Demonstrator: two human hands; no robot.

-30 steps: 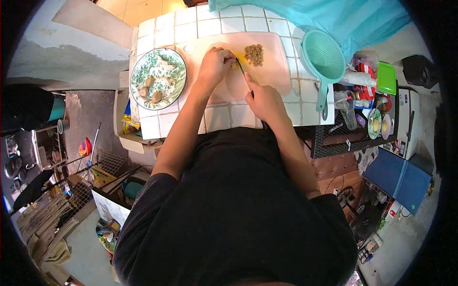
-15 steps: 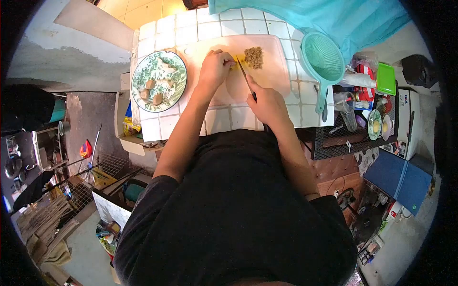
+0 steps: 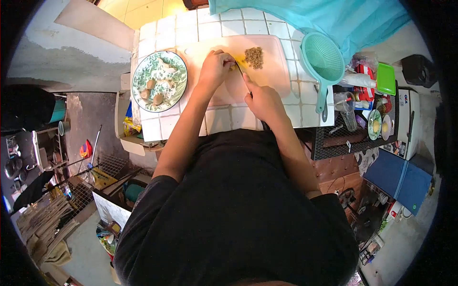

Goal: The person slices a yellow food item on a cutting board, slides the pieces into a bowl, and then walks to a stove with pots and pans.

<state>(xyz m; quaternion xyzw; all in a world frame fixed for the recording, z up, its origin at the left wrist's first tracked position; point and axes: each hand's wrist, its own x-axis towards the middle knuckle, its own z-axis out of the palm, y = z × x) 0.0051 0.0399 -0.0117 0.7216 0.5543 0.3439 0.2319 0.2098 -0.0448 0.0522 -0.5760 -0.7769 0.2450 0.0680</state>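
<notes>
My right hand [image 3: 263,98] is closed around the dark handle of a knife [image 3: 241,72], its blade pointing away from me toward my left fingertips. On the pale pink cutting board [image 3: 275,86], my left hand [image 3: 218,68] has its fingers curled down over a small piece of food, mostly hidden by them. Yellowish bits lie by the blade. A small heap of finely chopped brown food [image 3: 254,57] sits on the board just right of the knife tip. Left of the board stands a green-and-white patterned plate [image 3: 141,99] with several pale brown chunks on it.
A teal strainer [image 3: 322,57] with a handle rests at the right of the white tiled table [image 3: 210,29]. Turquoise cloth [image 3: 305,16] hangs at the far edge. A black mesh rack [image 3: 341,142] with cups, packets and small dishes stands to the right.
The knife and my right hand have shifted slightly left, bringing the blade closer to my left fingertips. My left hand stays in about the same place.
</notes>
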